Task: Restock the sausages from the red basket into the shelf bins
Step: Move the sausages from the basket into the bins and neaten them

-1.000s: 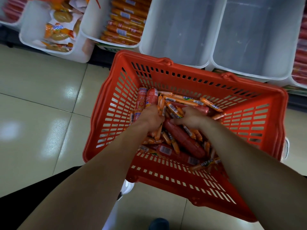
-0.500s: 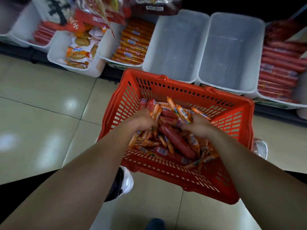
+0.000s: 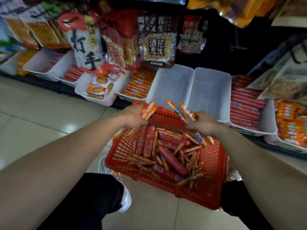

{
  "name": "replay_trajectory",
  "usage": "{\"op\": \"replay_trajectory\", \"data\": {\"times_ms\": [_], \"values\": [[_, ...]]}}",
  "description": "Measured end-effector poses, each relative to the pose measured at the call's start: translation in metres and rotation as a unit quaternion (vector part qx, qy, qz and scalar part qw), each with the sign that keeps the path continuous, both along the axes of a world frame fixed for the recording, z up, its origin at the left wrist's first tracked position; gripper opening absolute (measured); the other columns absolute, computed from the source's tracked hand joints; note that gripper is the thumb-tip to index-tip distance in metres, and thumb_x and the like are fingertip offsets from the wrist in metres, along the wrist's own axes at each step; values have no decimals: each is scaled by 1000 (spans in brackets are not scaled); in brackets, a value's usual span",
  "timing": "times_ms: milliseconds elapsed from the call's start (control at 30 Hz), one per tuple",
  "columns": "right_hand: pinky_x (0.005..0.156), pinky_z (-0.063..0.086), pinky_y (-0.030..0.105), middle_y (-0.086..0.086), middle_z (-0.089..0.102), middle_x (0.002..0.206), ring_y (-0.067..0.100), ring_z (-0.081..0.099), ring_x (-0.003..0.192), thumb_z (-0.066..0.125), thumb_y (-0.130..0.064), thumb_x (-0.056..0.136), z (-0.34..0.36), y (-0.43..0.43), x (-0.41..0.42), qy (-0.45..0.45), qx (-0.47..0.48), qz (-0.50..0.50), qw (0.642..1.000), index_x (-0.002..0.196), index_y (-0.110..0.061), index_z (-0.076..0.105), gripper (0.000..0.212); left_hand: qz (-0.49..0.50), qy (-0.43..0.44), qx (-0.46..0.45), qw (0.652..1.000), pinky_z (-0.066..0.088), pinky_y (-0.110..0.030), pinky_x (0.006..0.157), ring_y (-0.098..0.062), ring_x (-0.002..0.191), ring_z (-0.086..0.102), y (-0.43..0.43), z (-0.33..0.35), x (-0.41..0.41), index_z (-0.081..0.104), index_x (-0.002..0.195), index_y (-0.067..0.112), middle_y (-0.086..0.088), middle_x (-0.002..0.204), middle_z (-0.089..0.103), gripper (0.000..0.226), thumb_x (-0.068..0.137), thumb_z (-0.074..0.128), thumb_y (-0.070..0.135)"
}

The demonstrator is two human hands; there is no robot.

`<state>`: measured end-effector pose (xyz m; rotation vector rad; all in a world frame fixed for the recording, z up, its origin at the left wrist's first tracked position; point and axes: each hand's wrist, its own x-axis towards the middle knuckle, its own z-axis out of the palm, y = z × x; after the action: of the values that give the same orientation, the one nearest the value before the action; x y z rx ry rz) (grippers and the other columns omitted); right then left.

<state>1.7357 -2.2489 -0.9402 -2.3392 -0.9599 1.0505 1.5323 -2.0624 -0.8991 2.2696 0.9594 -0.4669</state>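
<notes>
The red basket (image 3: 214, 165) sits on the floor between my feet, holding several small orange sausages and a few thick red ones (image 3: 172, 161). My left hand (image 3: 132, 116) is raised over the basket's far left rim, shut on a bunch of small orange sausages (image 3: 148, 110). My right hand (image 3: 203, 124) is raised over the far right rim, shut on another bunch of small orange sausages (image 3: 184, 111). Just beyond the basket stand two empty white shelf bins (image 3: 169, 83) (image 3: 209, 92).
Filled bins flank the empty ones: orange sausages (image 3: 139, 84) to the left, red sausages (image 3: 244, 107) to the right, orange packs (image 3: 290, 123) at far right. Hanging snack bags (image 3: 157, 47) overhang the bins. My shoe (image 3: 126, 198) is left of the basket on the tiled floor.
Both hands have lifted out of the basket, each with a handful of small orange sausages, toward the empty bins. The view has tilted up, revealing the hanging snack bags.
</notes>
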Motion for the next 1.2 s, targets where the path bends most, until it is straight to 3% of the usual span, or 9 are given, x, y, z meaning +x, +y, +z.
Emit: {"op": "replay_trajectory", "data": {"times_ms": [133, 233, 333, 533, 600, 733, 1067, 1133, 1200], "values": [[60, 40, 28, 4, 62, 78, 19, 58, 70, 78, -21, 80, 27, 8, 18, -31, -22, 30, 999, 84, -14, 62, 18, -7, -30, 0, 1000, 49, -34, 72, -19, 90, 61, 7, 3, -9, 48, 123, 17, -2, 104, 59, 41, 90, 69, 30], [65, 45, 31, 4, 66, 79, 21, 62, 72, 78, -21, 79, 44, 15, 37, -43, -30, 52, 997, 88, -16, 64, 17, 6, -45, -23, 999, 49, -37, 87, -22, 101, 60, 8, -5, -6, 50, 129, 16, -4, 113, 61, 45, 91, 69, 31], [64, 50, 30, 4, 68, 72, 22, 66, 67, 77, -16, 77, 49, 28, 55, -34, 9, 6, 999, 85, -14, 64, 15, 19, -62, -54, 996, 47, -39, 92, -24, 106, 58, 10, -6, 11, 50, 132, 16, -6, 117, 60, 45, 92, 67, 29], [79, 58, 42, 6, 71, 78, 22, 67, 69, 77, -14, 78, 17, 51, 84, 20, 66, -102, 992, 92, -11, 68, 17, 58, -112, -76, 989, 45, -38, 80, -28, 91, 60, 33, -12, 47, 56, 98, 16, -7, 93, 62, 12, 93, 65, 24], [79, 57, 41, 9, 72, 82, 22, 67, 71, 75, -15, 79, 5, 57, 102, -2, 41, -101, 994, 94, -9, 68, 18, 65, -111, -70, 989, 47, -38, 81, -29, 91, 62, 37, -17, 60, 59, 103, 12, -13, 97, 65, 17, 93, 65, 24], [65, 52, 28, 7, 72, 80, 19, 67, 67, 73, -20, 81, -15, 70, 140, -43, -4, -61, 997, 93, -11, 65, 18, 80, -113, -52, 989, 47, -36, 72, -22, 83, 61, 38, -26, 89, 57, 107, 16, -8, 94, 65, 24, 91, 67, 31], [66, 54, 34, 11, 73, 77, 19, 64, 61, 77, -20, 75, -98, 71, 189, -46, -101, 37, 993, 83, -13, 64, 16, 81, -106, -56, 990, 52, -39, 69, -26, 83, 67, 22, -56, 114, 54, 99, 24, -8, 92, 66, 13, 94, 64, 29], [63, 47, 29, 9, 70, 83, 19, 62, 66, 78, -22, 76, -116, 70, 183, -68, -142, 73, 985, 81, -17, 59, 20, 80, -93, -57, 991, 52, -38, 67, -24, 80, 67, 20, -62, 113, 53, 102, 25, -7, 90, 66, 15, 94, 65, 31], [67, 40, 26, 3, 63, 95, 20, 57, 81, 79, -26, 78, -130, 69, 173, -94, -161, 108, 977, 91, -22, 52, 31, 79, -83, -54, 992, 46, -29, 57, -17, 72, 64, 18, -66, 112, 52, 99, 28, -2, 85, 65, 14, 94, 65, 32]]}}
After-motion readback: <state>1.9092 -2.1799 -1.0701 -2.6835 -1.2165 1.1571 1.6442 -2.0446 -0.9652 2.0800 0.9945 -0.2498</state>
